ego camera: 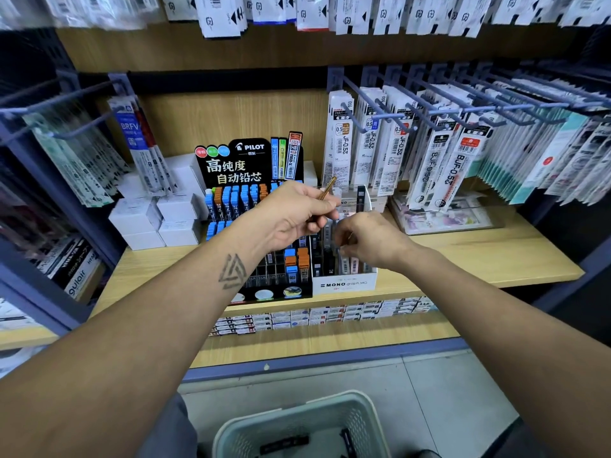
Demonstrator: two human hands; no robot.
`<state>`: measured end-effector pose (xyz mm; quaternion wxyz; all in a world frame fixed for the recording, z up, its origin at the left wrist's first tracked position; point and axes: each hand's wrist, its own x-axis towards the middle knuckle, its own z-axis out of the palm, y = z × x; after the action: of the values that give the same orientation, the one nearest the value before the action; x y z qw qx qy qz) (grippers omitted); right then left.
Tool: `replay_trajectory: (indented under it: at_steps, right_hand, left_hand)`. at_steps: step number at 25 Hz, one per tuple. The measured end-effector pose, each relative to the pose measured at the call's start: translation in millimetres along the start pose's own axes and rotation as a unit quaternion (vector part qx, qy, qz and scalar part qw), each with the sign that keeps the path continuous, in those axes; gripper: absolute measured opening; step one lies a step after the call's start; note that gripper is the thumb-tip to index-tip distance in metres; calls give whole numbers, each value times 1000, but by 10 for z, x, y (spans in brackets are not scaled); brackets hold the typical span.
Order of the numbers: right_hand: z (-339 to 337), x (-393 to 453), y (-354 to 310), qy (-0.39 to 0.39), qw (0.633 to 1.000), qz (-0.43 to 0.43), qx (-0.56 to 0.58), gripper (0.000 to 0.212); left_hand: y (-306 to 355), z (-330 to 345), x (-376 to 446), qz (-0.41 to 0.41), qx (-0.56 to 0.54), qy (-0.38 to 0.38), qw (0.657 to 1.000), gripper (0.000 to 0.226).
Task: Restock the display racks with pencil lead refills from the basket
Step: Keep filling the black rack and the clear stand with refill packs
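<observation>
My left hand (pixel 294 214) grips a thin golden-brown lead refill case (pixel 328 186) above the racks, its tip pointing up and to the right. My right hand (pixel 370 241) hovers over the white MONO graph rack (pixel 344 284), fingers curled; something small and brownish seems pinched in them, blurred. The black PILOT rack (pixel 254 166) with blue and orange lead cases stands to the left of the MONO rack. A pale green basket (pixel 360 411) sits on the floor below, with a few dark refill packs (pixel 284 444) in it.
Both racks stand on a wooden shelf (pixel 479 259). White boxes (pixel 158 219) are stacked left of the PILOT rack. Hanging pen refill packs (pixel 439 153) on blue hooks crowd the right and left. Small boxes line the lower shelf (pixel 324 314).
</observation>
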<state>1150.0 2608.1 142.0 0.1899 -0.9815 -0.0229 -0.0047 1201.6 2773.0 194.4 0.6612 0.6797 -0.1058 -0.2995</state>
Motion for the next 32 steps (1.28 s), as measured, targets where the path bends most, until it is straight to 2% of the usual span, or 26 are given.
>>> replay_trajectory:
  at_steps: [4,6,8,11,16,20,22,23,24,25,27,28,30,32]
  right_hand:
    - [-165,-12,-33,24,1000,-3,17,11]
    - [-360,-20,-5,57,994,6,88,18]
    - [-505,-53,58,49,988,18,144,22]
    - [-458,-102,141,0,998,34,60,20]
    - [-296,-68,194,1,999,41,-31,26]
    - [-191,-82,210,-29,994,47,-98,14]
    - [-212,-66,190,-10,993,43,-105,13]
    - [-254,-40,171,20,997,41,-68,14]
    - [-315,-20,140,57,997,52,28,15]
    - [-378,-14,86,83,978,77,176,14]
    - [-448,-38,-44,66,877,121,461,12]
    - [-440,-44,-86,47,843,120,522,11]
    - [-368,-25,-148,39,830,98,548,6]
    - [-355,16,-202,64,811,79,576,6]
  left_hand:
    - [4,-19,5,-2,-2,0,1000,20]
    - [1,-18,7,-3,-4,-1,1000,21]
    - [-3,-12,5,-3,-4,-5,1000,21]
    - [-6,-2,7,-3,1,-12,1000,21]
    - [-32,25,26,-16,16,-22,999,23]
    - [-36,46,-1,-56,-10,-54,997,27]
    - [-25,45,-25,-70,-20,-74,995,30]
    - [-16,42,-34,-76,-21,-87,993,30]
    - [-6,35,-43,-82,-21,-102,991,30]
    - [-1,27,-55,-86,-20,-118,989,28]
    - [-14,22,-81,-93,-22,-146,985,26]
    - [-27,24,-85,-94,-21,-152,984,26]
    - [-31,3,-86,-90,-8,-144,985,26]
    - [26,-92,-96,-72,1,-112,991,25]
